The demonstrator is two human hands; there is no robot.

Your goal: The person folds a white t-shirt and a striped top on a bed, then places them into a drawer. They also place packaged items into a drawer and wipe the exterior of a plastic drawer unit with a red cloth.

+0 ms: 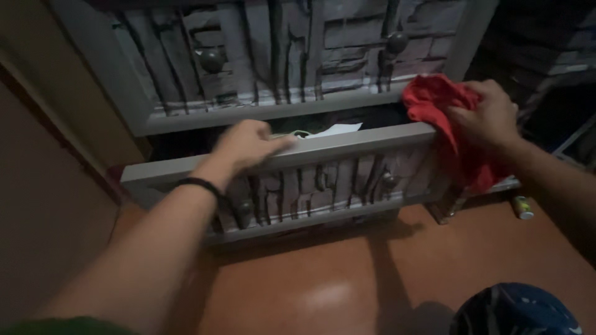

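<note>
A grey drawer [347, 141] with a stone-pattern front and round knobs stands pulled partly out of a chest. My left hand [248, 146] rests on the drawer's top front edge, fingers curled over it; a black band circles that wrist. My right hand [487, 115] grips a red cloth [434, 102] at the drawer's right end, and the cloth hangs down over the front. Inside the drawer a white paper [338, 129] and something green show; the rest is dark.
Above is another drawer front [279, 56] with two round knobs. An orange-brown floor [347, 273] lies below. A small yellow-green container [523, 207] lies on the floor at the right. A dark blue patterned object [515, 310] sits bottom right. A beige wall is left.
</note>
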